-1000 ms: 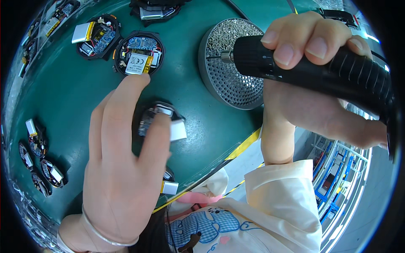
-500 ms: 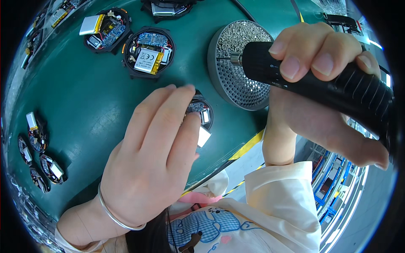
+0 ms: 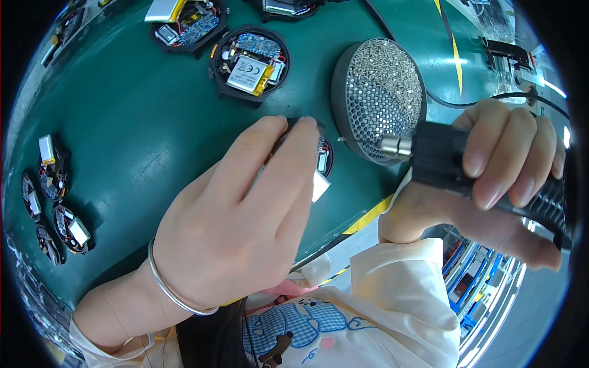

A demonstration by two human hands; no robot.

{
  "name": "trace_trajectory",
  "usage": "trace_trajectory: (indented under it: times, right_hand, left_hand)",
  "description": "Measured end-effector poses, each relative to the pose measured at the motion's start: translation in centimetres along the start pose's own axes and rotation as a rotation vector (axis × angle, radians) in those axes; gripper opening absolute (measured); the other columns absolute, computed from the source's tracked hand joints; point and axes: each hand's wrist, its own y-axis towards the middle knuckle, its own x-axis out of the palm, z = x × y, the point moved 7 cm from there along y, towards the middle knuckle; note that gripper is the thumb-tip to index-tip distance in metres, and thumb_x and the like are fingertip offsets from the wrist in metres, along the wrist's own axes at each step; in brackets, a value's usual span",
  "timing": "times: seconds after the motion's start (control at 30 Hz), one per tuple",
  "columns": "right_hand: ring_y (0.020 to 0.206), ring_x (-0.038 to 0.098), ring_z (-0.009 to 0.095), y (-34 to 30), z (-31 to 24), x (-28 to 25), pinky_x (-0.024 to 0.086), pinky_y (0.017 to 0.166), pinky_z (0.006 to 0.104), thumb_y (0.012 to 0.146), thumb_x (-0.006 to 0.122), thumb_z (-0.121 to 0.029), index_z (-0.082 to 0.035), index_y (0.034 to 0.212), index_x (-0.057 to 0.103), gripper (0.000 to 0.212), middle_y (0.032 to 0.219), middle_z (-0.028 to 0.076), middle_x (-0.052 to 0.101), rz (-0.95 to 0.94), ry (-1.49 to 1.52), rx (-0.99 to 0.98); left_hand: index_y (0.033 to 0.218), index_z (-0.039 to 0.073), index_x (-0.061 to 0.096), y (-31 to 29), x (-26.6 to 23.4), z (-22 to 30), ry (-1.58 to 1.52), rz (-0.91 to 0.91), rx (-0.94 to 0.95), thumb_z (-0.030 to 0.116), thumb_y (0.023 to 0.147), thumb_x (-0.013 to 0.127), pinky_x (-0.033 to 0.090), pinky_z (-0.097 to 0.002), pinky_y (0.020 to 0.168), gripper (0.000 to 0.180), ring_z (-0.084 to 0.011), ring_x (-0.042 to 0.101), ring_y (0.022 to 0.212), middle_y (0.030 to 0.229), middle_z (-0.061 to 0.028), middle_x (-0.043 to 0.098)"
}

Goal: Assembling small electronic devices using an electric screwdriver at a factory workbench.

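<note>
My right hand (image 3: 500, 165) is wrapped round a black electric screwdriver (image 3: 445, 153) with a ribbed grip. Its silver chuck (image 3: 396, 147) points left, and the thin bit ends just off the near-left rim of a round grey screw tray (image 3: 338, 92). Under the bent fingers of my left hand (image 3: 239, 196) lies a round black watch case (image 3: 330, 161) on the green mat, gripped by its edge. Part of its circuit board shows, and a white battery (image 3: 319, 186) sticks out toward me. My fingers hide the rest of the case.
Small silver screws (image 3: 386, 67) fill the tray's far side. Beyond my left hand sit an open watch case (image 3: 251, 64), another with its battery raised (image 3: 190, 27), and a third (image 3: 285, 9). Several small board assemblies (image 3: 55, 178) lie at left. A black cable (image 3: 454, 104) crosses behind the tray.
The screwdriver has come back from over the tray toward me, its bit now near the tray's edge. My left hand stays on the watch case. The whole view has shifted slightly.
</note>
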Motion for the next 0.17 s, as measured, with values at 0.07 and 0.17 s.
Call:
trace_trajectory:
  times: [0.07,0.17]
  right_hand:
    - [0.052,0.053,0.014,0.3,0.7,1.1,0.04,0.047,0.0268,0.062,0.074,-0.06,-0.006,0.091,0.049,0.067,0.073,0.003,0.055,-0.11,-0.063,0.02]
    - [0.055,0.054,0.016,0.4,1.6,3.1,0.042,0.048,0.0282,0.069,0.068,-0.062,-0.005,0.097,0.047,0.068,0.076,0.006,0.055,-0.318,-0.189,0.075]
  left_hand:
    - [0.103,-0.01,0.057,0.1,-0.2,-0.3,-0.004,0.001,0.019,0.0,0.057,0.069,0.051,-0.0363,0.078,0.048,-0.0341,0.055,0.099,0.113,-0.0177,0.054]
    - [0.105,-0.011,0.056,-0.1,-0.1,-0.6,-0.072,-0.042,0.006,-0.002,0.056,0.068,0.051,-0.0371,0.078,0.052,-0.0338,0.055,0.099,0.115,-0.0173,0.053]
